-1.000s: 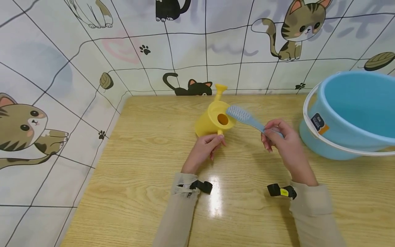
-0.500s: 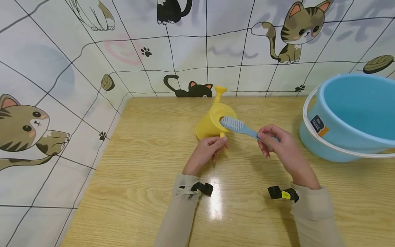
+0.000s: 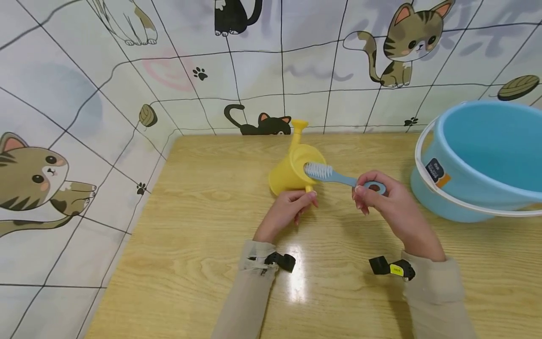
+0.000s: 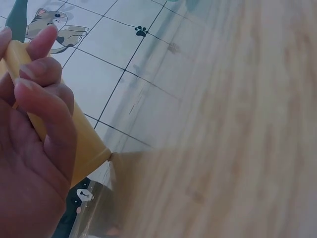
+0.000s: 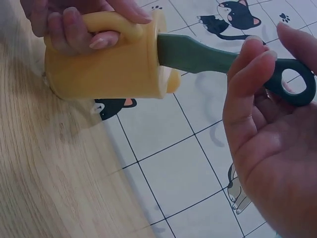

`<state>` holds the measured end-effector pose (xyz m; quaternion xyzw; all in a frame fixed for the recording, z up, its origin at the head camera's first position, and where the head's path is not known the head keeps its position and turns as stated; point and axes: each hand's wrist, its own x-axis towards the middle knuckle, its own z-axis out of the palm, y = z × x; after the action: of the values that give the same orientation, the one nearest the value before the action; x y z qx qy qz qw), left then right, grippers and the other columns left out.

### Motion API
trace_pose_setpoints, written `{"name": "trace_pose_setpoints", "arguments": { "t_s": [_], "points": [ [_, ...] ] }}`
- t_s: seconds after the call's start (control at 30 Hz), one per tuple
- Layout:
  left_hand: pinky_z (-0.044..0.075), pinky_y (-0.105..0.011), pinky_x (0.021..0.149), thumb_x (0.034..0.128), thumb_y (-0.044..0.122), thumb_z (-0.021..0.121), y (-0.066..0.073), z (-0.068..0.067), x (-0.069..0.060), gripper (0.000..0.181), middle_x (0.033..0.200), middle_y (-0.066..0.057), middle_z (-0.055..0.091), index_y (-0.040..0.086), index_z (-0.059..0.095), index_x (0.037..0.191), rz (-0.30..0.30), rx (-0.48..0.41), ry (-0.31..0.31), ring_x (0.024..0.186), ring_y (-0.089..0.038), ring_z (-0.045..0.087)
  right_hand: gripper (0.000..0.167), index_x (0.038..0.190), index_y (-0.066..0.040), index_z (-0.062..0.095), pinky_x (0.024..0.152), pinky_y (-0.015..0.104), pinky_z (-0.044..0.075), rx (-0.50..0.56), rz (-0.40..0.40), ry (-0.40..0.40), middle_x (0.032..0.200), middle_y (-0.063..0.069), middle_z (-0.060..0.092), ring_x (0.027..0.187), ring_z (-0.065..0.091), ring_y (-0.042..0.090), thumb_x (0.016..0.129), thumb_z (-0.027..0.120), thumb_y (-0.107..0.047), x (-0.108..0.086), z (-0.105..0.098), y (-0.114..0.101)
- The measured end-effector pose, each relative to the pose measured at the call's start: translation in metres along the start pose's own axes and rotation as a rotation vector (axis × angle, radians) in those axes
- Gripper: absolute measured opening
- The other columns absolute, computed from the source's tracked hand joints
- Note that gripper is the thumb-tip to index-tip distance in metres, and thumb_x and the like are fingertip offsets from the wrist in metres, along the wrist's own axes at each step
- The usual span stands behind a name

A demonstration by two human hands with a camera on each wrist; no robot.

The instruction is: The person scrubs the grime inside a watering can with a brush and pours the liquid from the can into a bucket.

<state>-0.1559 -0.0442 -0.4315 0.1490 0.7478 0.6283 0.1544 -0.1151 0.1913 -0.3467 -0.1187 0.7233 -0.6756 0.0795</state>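
A yellow watering can [image 3: 281,175] stands tilted on the table, its open top facing right and its spout toward the wall. My left hand [image 3: 284,210] grips its handle; in the right wrist view the fingers curl round the can's handle [image 5: 106,22]. A blue brush [image 3: 340,177] is pinched near its holed handle end by my right hand [image 3: 387,200]. Its white bristles [image 3: 317,170] face up, and the tip lies at the can's opening. From the right wrist, the brush head [image 5: 173,51] passes out of sight behind the can's rim.
A large light-blue bucket [image 3: 461,188] with a white handle stands at the right, close to my right hand. The wood-grain table [image 3: 190,226] meets a cat-patterned wall covering [image 3: 313,75] behind and at the left.
The right hand has brought the brush left and slightly down, so its head moved from above the can's edge to the opening. The left hand still grips the can, which has barely shifted.
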Motion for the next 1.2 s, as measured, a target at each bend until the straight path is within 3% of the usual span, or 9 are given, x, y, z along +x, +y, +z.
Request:
{"name": "trace_pose_setpoints", "arguments": {
  "t_s": [0.17, 0.4, 0.6, 0.67, 0.7, 0.77, 0.9, 1.0, 1.2],
  "points": [
    [0.039, -0.036, 0.039, 0.0804, 0.057, 0.052, -0.003, -0.001, 0.001, 0.047, 0.059, -0.008, 0.040, 0.013, 0.067, 0.086, -0.004, -0.025, 0.001, 0.044, -0.023, 0.038, 0.026, 0.107, 0.002, 0.045, 0.057, 0.034, 0.045, 0.058, -0.036, 0.030, 0.083, 0.018, 0.050, 0.069, 0.046, 0.031, 0.091, 0.051, -0.017, 0.001, 0.000, 0.002],
    [0.038, -0.033, 0.038, 0.0830, 0.053, 0.052, -0.001, -0.012, 0.007, 0.042, 0.060, -0.007, 0.041, 0.014, 0.068, 0.087, 0.020, -0.017, -0.004, 0.044, -0.021, 0.039, 0.031, 0.117, 0.002, 0.042, 0.053, 0.028, 0.044, 0.135, -0.077, 0.091, 0.071, 0.014, 0.047, 0.058, 0.045, 0.023, 0.091, 0.051, -0.013, 0.017, 0.005, 0.011],
    [0.036, -0.030, 0.038, 0.0890, 0.035, 0.053, 0.013, -0.013, -0.006, 0.030, 0.060, -0.012, 0.042, 0.009, 0.068, 0.086, 0.043, -0.046, -0.038, 0.042, -0.020, 0.038, 0.029, 0.115, 0.002, 0.040, 0.049, 0.026, 0.043, 0.234, -0.106, 0.170, 0.070, 0.011, 0.051, 0.057, 0.048, 0.019, 0.092, 0.049, -0.012, 0.019, 0.013, 0.023],
    [0.035, -0.030, 0.038, 0.0899, 0.032, 0.052, 0.014, -0.010, -0.009, 0.030, 0.059, -0.013, 0.041, 0.006, 0.068, 0.087, 0.065, -0.075, -0.036, 0.042, -0.019, 0.037, 0.031, 0.118, 0.002, 0.038, 0.049, 0.026, 0.043, 0.237, -0.119, 0.175, 0.072, 0.012, 0.052, 0.058, 0.048, 0.019, 0.093, 0.047, -0.014, 0.020, 0.012, 0.028],
    [0.035, -0.028, 0.037, 0.0900, 0.032, 0.052, 0.013, -0.009, -0.010, 0.030, 0.059, -0.012, 0.041, 0.006, 0.068, 0.087, 0.070, -0.085, -0.036, 0.042, -0.018, 0.037, 0.033, 0.121, 0.001, 0.038, 0.050, 0.027, 0.043, 0.251, -0.140, 0.161, 0.073, 0.013, 0.052, 0.059, 0.049, 0.021, 0.094, 0.047, -0.014, 0.025, 0.006, 0.042],
    [0.033, -0.027, 0.037, 0.0896, 0.035, 0.052, 0.006, -0.005, -0.008, 0.032, 0.059, -0.010, 0.041, 0.008, 0.069, 0.088, 0.073, -0.097, -0.038, 0.043, -0.016, 0.036, 0.032, 0.121, 0.002, 0.039, 0.053, 0.026, 0.044, 0.346, -0.181, 0.137, 0.075, 0.013, 0.054, 0.062, 0.050, 0.021, 0.094, 0.046, -0.013, 0.028, -0.001, 0.058],
    [0.033, -0.025, 0.037, 0.0885, 0.040, 0.052, 0.003, -0.008, -0.007, 0.035, 0.060, -0.008, 0.042, 0.010, 0.069, 0.092, 0.060, -0.078, 0.000, 0.044, -0.015, 0.035, 0.032, 0.117, 0.006, 0.043, 0.061, 0.025, 0.047, 0.431, -0.161, 0.141, 0.078, 0.009, 0.059, 0.068, 0.055, 0.019, 0.093, 0.048, -0.015, 0.030, 0.001, 0.058],
    [0.034, -0.025, 0.037, 0.0891, 0.037, 0.052, 0.010, -0.009, -0.010, 0.035, 0.059, -0.007, 0.042, 0.006, 0.069, 0.094, 0.064, -0.050, 0.027, 0.043, -0.014, 0.037, 0.035, 0.115, 0.006, 0.047, 0.063, 0.025, 0.049, 0.331, -0.107, 0.192, 0.082, 0.009, 0.062, 0.071, 0.058, 0.021, 0.094, 0.047, -0.022, 0.025, 0.008, 0.044],
    [0.036, -0.025, 0.039, 0.0911, 0.032, 0.050, 0.008, -0.008, -0.012, 0.033, 0.058, -0.008, 0.044, 0.004, 0.068, 0.096, 0.066, -0.059, 0.010, 0.044, -0.014, 0.039, 0.033, 0.108, 0.001, 0.055, 0.057, 0.032, 0.049, 0.223, -0.113, 0.211, 0.079, 0.018, 0.060, 0.065, 0.056, 0.028, 0.094, 0.045, -0.027, 0.038, -0.006, 0.096]
  ]
}}
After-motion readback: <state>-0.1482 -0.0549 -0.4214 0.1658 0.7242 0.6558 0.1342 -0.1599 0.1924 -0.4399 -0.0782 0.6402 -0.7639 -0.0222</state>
